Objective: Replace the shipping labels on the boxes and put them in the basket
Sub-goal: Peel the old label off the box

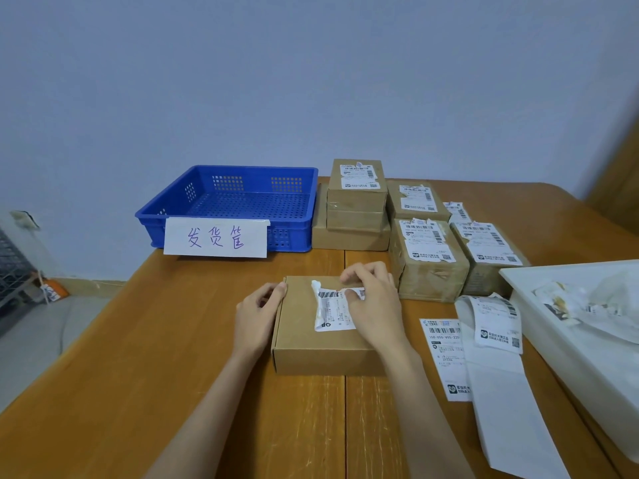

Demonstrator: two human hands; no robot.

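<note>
A flat cardboard box lies on the wooden table in front of me. On its top is a crumpled white shipping label, partly lifted at its left edge. My left hand holds the box's left edge with curled fingers. My right hand lies over the label's right part, thumb and fingers pinching it. The blue perforated basket stands at the back left with a handwritten paper sign on its front; nothing lies in it.
Several labelled cardboard boxes are stacked at the back right. Fresh labels and a strip of backing paper lie at my right. A white tray holding torn label scraps sits at the far right. The table's left edge drops to the floor.
</note>
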